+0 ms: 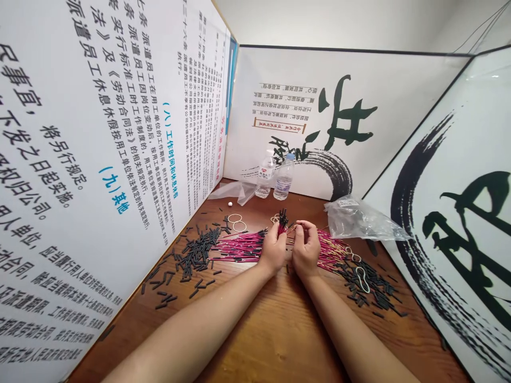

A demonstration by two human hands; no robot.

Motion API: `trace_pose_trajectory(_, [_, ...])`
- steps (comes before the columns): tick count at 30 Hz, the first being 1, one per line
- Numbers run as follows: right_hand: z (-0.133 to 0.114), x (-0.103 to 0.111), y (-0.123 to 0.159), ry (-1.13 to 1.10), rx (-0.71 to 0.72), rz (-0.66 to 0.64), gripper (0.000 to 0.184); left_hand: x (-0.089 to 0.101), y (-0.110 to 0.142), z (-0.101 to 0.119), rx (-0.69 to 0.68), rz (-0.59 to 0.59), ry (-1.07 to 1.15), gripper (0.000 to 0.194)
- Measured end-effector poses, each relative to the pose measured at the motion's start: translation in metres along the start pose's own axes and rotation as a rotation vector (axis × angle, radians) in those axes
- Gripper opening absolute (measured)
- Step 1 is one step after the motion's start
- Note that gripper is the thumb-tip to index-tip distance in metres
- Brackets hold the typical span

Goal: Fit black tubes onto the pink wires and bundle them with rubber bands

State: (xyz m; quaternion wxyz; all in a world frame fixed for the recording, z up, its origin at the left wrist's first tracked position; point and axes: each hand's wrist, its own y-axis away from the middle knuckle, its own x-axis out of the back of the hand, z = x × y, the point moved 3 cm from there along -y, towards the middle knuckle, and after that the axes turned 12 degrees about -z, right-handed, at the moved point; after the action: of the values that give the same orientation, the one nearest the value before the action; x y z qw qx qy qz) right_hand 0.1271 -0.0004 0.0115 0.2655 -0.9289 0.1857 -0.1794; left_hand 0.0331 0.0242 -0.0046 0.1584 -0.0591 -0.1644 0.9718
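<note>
My left hand (273,250) is closed around a small upright bundle of red wires with black ends (283,219). Close beside it, my right hand (306,252) has its fingertips pinched together by a thin strand; whether that is a wire or a rubber band is too small to tell. Red wires with black sleeves (239,247) lie in a row left of my hands. More red wires (332,250) with bare yellowish ends spread out at the right, partly behind my right hand.
Loose black tube pieces are heaped at the left (199,252) and right (369,284). Rubber bands (362,279) lie among them. Two water bottles (283,181) stand at the back near a clear plastic bag (355,219). Printed panels (295,69) wall in the wooden table (263,340).
</note>
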Motion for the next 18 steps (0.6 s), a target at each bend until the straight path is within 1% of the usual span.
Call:
trace_pose_trajectory(6, [0.0014,-0.0009,0.0001,-0.031,-0.005,-0.013,0.022,-0.0006,-0.0001,0.0042,0.001,-0.02,-0.006,0.017])
trace_pose_trajectory(10, [0.001,-0.0004,0.0004,-0.057,-0.003,-0.015,0.02,-0.0003,-0.0013,0.0024,0.026,-0.004,0.004,0.016])
trace_pose_trajectory(18, [0.0029,-0.0001,0.0011,-0.102,-0.025,-0.059,0.023,0.0014,-0.0014,0.0005,0.066,0.051,0.048,0.011])
